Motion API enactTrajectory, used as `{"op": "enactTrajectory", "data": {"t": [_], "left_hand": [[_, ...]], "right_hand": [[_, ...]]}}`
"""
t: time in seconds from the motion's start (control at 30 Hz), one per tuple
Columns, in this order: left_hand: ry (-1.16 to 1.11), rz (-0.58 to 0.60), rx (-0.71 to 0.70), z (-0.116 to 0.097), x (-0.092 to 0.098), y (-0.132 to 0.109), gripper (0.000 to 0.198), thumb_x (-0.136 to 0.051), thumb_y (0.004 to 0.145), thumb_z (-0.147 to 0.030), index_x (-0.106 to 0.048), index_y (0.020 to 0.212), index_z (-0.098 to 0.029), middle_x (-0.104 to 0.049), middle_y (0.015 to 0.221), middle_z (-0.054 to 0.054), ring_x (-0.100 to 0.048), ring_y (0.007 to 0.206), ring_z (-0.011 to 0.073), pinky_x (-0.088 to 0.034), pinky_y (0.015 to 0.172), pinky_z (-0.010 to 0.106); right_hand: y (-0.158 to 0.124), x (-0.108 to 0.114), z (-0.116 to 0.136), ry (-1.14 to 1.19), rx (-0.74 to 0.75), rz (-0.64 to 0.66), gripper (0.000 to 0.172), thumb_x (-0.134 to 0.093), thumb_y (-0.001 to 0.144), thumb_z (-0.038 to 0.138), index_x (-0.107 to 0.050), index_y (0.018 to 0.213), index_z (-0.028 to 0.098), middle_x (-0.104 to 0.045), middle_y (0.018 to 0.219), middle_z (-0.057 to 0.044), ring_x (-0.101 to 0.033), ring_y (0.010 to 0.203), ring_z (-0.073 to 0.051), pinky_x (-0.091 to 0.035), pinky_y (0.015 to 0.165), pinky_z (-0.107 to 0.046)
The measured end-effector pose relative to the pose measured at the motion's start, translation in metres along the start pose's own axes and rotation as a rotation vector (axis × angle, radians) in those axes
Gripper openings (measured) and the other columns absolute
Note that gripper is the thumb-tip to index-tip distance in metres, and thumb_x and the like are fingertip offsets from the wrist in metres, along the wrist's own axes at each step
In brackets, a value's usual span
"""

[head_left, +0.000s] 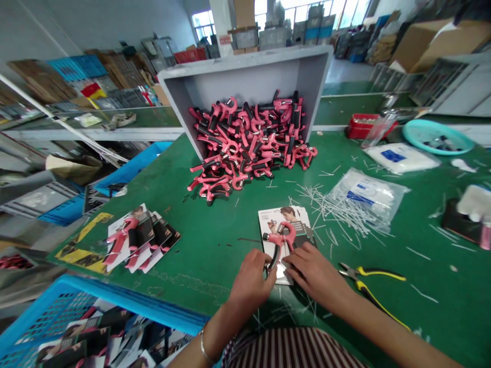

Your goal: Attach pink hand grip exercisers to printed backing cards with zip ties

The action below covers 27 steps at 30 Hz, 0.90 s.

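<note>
Pink tool (275,238) on printed cards (269,218), left hand (251,276) holding one handle (274,257), grip of right hand (312,267) unclear, lettering (303,228) unreadably small

Two bare hands are held close together, backs turned upward.
The bare left hand (253,278) is curled into a grip, the bare left forearm (205,337) being slanted from below; the bare right hand (311,271) is pointed leftward, fingers bent, the bare right forearm (378,322) being stretched from lower right, though its fingertips' closure cannot be clearly told.
</note>
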State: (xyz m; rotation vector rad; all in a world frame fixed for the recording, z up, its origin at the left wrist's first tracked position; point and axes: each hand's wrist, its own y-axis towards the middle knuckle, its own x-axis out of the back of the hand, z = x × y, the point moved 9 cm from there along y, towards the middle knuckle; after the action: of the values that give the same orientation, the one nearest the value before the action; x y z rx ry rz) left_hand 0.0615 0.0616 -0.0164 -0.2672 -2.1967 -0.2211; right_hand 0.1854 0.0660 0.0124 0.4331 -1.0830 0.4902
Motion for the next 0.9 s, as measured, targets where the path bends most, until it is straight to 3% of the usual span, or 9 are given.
{"op": "enactTrajectory", "data": {"t": [0.2,0.3,0.5,0.67,0.77,0.9], "left_hand": [[-0.234,0.073,0.015,0.009,0.010,0.003,0.013,-0.052,0.092,-0.023,-0.062,0.099,-0.019,-0.063,0.095,0.006,-0.059,0.091,0.0195,-0.046,0.085,0.033],[-0.328,0.063,-0.015,0.010,0.015,0.004,0.016,-0.051,0.093,-0.019,-0.066,0.097,-0.021,-0.065,0.095,0.003,-0.060,0.092,0.0170,-0.045,0.086,0.029],[-0.400,-0.070,-0.052,0.015,0.015,0.011,0.017,-0.053,0.093,-0.020,-0.069,0.100,-0.023,-0.066,0.096,0.004,-0.060,0.094,0.0169,-0.046,0.086,0.029],[-0.434,-0.097,-0.049,0.019,0.013,0.014,0.017,-0.055,0.091,-0.019,-0.069,0.099,-0.022,-0.067,0.096,0.004,-0.061,0.094,0.0176,-0.048,0.086,0.030],[-0.463,-0.109,-0.024,0.019,0.011,0.014,0.014,-0.057,0.089,-0.017,-0.069,0.096,-0.021,-0.066,0.093,0.004,-0.061,0.089,0.0163,-0.049,0.080,0.027],[-0.467,-0.129,-0.059,0.013,0.010,0.013,0.014,-0.057,0.089,-0.014,-0.069,0.091,-0.020,-0.066,0.090,0.004,-0.061,0.089,0.0160,-0.048,0.082,0.027]], "right_hand": [[0.015,-0.017,0.013,-0.315,-0.019,0.002,0.010,-0.056,0.090,0.014,-0.065,0.085,0.015,-0.064,0.083,-0.011,-0.050,0.084,-0.027,-0.038,0.074,-0.041],[0.016,-0.011,0.012,-0.233,-0.051,-0.033,0.010,-0.055,0.092,0.018,-0.063,0.087,0.017,-0.064,0.085,-0.010,-0.050,0.085,-0.027,-0.037,0.075,-0.039],[0.011,0.002,0.002,0.091,-0.061,-0.039,0.006,-0.056,0.093,0.017,-0.061,0.091,0.021,-0.063,0.091,-0.003,-0.049,0.089,-0.022,-0.035,0.080,-0.036],[0.006,-0.005,-0.001,-0.093,-0.042,-0.003,0.010,-0.060,0.087,0.014,-0.062,0.095,0.019,-0.063,0.096,-0.007,-0.047,0.091,-0.026,-0.033,0.078,-0.039],[0.010,-0.008,0.002,-0.189,-0.025,-0.018,0.005,-0.059,0.088,0.015,-0.063,0.089,0.018,-0.063,0.089,-0.009,-0.047,0.086,-0.027,-0.032,0.074,-0.039],[0.018,-0.004,-0.005,0.020,-0.077,-0.011,0.011,-0.057,0.088,0.011,-0.061,0.081,0.019,-0.063,0.078,-0.005,-0.048,0.081,-0.023,-0.034,0.073,-0.036]]}}
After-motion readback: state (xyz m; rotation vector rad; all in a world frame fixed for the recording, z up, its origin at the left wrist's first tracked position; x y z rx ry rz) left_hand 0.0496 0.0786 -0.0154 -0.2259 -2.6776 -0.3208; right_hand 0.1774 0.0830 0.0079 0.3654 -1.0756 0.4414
